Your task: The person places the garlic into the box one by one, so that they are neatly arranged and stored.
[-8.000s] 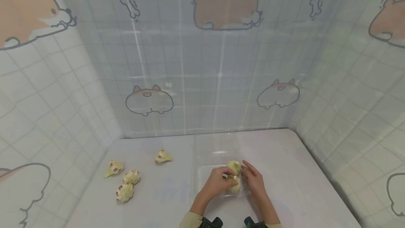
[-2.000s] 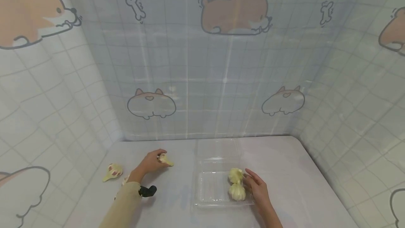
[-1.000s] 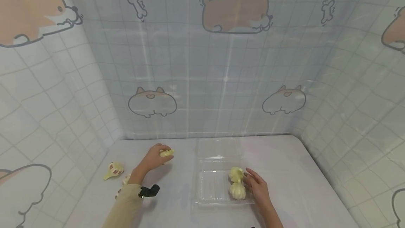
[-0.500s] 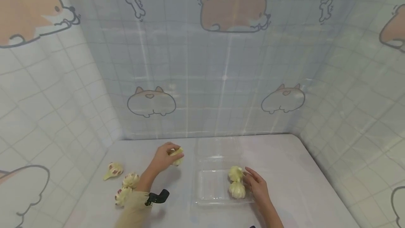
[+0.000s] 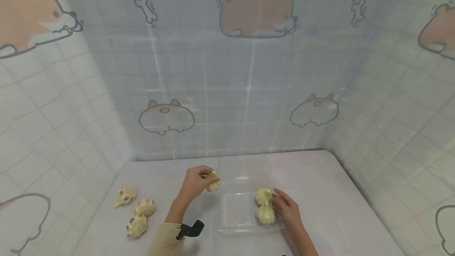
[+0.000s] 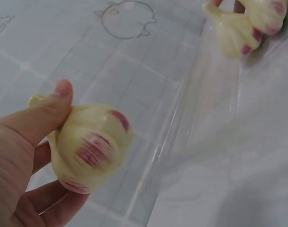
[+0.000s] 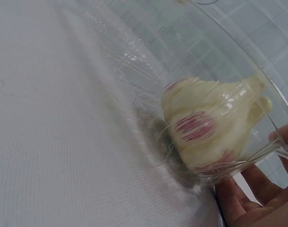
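From where I stand, the left hand [image 5: 194,181] is clamped on a garlic bulb [image 6: 93,149], thumb on one side and fingertips on the other, holding it just left of the clear container [image 5: 236,212] and apparently clear of the table [image 5: 320,192]. The grip sits toward the neck end, so the fat, glossy body juts out free; it could twist or slip from the fingers, I'd say. Carried too low, it might clip the thin rim and shift the light plastic.

The right hand [image 5: 289,210] has its fingers loosely apart, resting against the container's right wall; should that support lapse, the container could slide or tip. Inside, the rear bulb [image 5: 264,196] and front bulb [image 5: 266,215] touch along that wall, and a jolt might roll either into the bare left part. The lid [image 5: 245,169], folded back, could flip over if knocked.
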The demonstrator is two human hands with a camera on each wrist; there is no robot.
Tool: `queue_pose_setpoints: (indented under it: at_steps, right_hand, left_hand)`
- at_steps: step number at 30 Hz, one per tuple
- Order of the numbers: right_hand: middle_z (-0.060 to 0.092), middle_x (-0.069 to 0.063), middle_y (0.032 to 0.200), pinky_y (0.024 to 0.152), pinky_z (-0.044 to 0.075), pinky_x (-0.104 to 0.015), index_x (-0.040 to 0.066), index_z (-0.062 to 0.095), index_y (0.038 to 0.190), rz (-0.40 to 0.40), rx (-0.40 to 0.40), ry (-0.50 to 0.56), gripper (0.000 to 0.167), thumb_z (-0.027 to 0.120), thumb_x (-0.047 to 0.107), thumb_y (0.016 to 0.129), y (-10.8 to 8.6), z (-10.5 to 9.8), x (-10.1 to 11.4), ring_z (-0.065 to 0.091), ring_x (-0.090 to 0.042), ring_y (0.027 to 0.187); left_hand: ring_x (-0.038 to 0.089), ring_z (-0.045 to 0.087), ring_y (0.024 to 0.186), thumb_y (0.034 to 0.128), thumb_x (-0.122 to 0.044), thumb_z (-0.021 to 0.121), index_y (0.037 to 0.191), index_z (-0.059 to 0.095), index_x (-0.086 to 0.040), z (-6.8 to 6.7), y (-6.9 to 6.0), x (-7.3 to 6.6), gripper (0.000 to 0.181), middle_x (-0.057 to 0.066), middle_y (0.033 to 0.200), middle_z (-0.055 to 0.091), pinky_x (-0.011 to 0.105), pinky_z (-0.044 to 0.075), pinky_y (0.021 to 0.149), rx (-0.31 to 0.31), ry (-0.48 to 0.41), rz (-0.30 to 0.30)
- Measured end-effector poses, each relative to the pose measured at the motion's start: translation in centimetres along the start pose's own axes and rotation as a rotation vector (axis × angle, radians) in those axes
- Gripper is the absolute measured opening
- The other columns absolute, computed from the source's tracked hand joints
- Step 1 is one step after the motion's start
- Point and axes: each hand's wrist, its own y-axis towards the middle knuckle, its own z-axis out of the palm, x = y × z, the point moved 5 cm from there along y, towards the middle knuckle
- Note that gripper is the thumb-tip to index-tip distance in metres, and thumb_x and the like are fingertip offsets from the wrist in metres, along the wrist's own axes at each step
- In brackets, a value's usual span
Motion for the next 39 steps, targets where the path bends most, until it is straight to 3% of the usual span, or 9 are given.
queue_pose_setpoints:
  at_steps: [3,11,17,21,26,31,39]
  right_hand:
    - [0.052,-0.022,0.136,0.094,0.048,-0.044,0.008,0.05,0.14,0.009,-0.002,0.003,0.043,0.054,0.023,0.1,-0.2,0.0,-0.1,0.058,-0.033,0.114]
    - [0.051,-0.021,0.137,0.094,0.048,-0.045,0.009,0.05,0.14,0.02,-0.004,0.0,0.044,0.054,0.025,0.1,-0.4,-0.1,-0.2,0.058,-0.033,0.115]
    - [0.051,-0.021,0.137,0.094,0.048,-0.044,0.008,0.05,0.14,0.022,-0.007,0.005,0.044,0.054,0.024,0.099,-0.5,-0.1,-0.6,0.058,-0.032,0.115]
    - [0.051,-0.022,0.136,0.093,0.049,-0.043,0.008,0.05,0.14,0.016,-0.015,0.009,0.044,0.054,0.023,0.099,-0.6,-0.2,-0.8,0.059,-0.032,0.113]
    - [0.05,-0.023,0.137,0.093,0.049,-0.043,0.007,0.05,0.14,-0.004,-0.01,0.015,0.044,0.054,0.022,0.1,-0.7,-0.4,-0.6,0.058,-0.034,0.115]
    - [0.051,-0.022,0.137,0.094,0.048,-0.043,0.008,0.05,0.14,-0.019,-0.001,0.023,0.043,0.054,0.022,0.1,-0.5,-0.4,-0.2,0.058,-0.034,0.115]
    - [0.052,-0.021,0.137,0.093,0.049,-0.042,0.009,0.051,0.139,-0.038,0.01,0.032,0.042,0.054,0.022,0.1,-0.1,0.3,-0.2,0.058,-0.034,0.116]
  left_hand:
    - [0.021,0.068,0.084,0.0746,-0.031,0.085,0.095,0.075,-0.01,1.0,-0.3,-0.4,0.031,0.003,0.092,0.07,0.028,0.057,0.064,-0.005,-0.043,0.008]
    - [0.017,0.067,0.09,0.081,-0.032,0.08,0.1,0.075,-0.007,3.6,-0.7,-1.0,0.031,-0.003,0.093,0.07,0.027,0.055,0.077,-0.005,-0.029,0.07]
    - [0.017,0.066,0.087,0.0766,-0.03,0.084,0.094,0.076,-0.01,5.1,-1.4,-1.3,0.028,-0.004,0.09,0.07,0.028,0.055,0.075,0.01,-0.094,0.03]
    - [0.016,0.066,0.089,0.0755,-0.033,0.084,0.092,0.076,-0.014,6.1,-1.8,-1.7,0.026,-0.006,0.089,0.07,0.031,0.055,0.077,0.039,-0.066,0.015]
    - [0.012,0.065,0.092,0.0784,-0.038,0.08,0.094,0.077,-0.017,7.0,-1.8,-2.2,0.027,-0.01,0.092,0.071,0.036,0.054,0.078,0.04,0.039,0.08]
    - [0.013,0.063,0.089,0.081,-0.033,0.08,0.095,0.076,-0.013,7.7,-1.5,-2.8,0.024,-0.007,0.094,0.068,0.031,0.054,0.071,0.035,0.037,0.159]
    - [0.013,0.064,0.087,0.0799,-0.028,0.081,0.094,0.076,-0.012,8.2,-1.4,-2.7,0.022,-0.007,0.092,0.068,0.03,0.055,0.073,0.049,0.02,0.144]
